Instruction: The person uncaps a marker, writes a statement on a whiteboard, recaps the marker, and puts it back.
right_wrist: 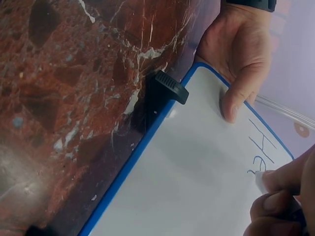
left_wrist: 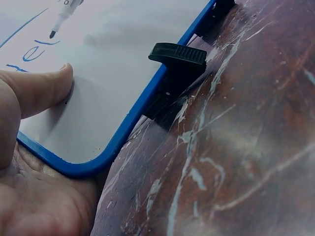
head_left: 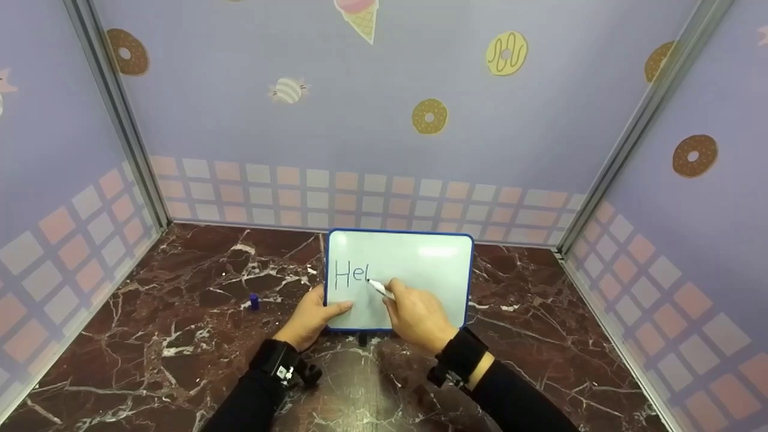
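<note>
One blue-rimmed whiteboard (head_left: pixel 414 255) is on a dark red marbled bench (head_left: pixel 180 378). At the whiteboard's left edge, a person's left hand (head_left: pixel 309 318) grips it, thumb lying across the front. Over the whiteboard's lower middle, the right hand (head_left: pixel 422 315) pinches a white marker (head_left: pixel 381 289), its dark tip at the last of some blue letters (head_left: pixel 351 274) on the whiteboard's left half: "H", "e" and a short upright stroke. A black clip (left_wrist: pixel 178 54) hooks over the whiteboard's lower edge. Left of the whiteboard sits a small blue cap (head_left: pixel 254 301); behind the whiteboard rises a lilac wall (head_left: pixel 228 132) printed with doughnuts.
</note>
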Demonstrator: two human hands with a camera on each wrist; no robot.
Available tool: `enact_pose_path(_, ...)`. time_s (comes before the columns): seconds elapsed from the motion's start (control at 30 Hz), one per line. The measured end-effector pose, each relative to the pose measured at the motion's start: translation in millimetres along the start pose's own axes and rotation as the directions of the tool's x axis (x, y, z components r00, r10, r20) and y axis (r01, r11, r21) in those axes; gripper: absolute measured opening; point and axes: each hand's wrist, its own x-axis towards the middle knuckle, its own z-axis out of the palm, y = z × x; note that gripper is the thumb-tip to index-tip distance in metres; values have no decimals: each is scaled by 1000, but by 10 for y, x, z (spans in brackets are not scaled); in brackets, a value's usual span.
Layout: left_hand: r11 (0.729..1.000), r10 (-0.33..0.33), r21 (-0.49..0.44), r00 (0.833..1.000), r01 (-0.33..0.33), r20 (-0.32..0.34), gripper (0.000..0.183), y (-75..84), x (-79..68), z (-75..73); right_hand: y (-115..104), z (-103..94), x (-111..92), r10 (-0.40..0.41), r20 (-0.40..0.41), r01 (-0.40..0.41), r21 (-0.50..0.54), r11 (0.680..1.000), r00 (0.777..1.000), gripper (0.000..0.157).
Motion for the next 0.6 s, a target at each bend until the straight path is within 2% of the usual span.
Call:
enact_pose_path(0.2, 1000, -3, -15, 1000, 3, 1, 59, 11, -9, 2, -11, -57, 45, 43, 4, -43, 17, 999, 999, 10)
enact_pose_path(0.6, 1000, -2, -29, 1000, 2, 5, 57, -4, -9, 4, -3, -108, 121, 57, -50, -57, 1, 998, 997, 12)
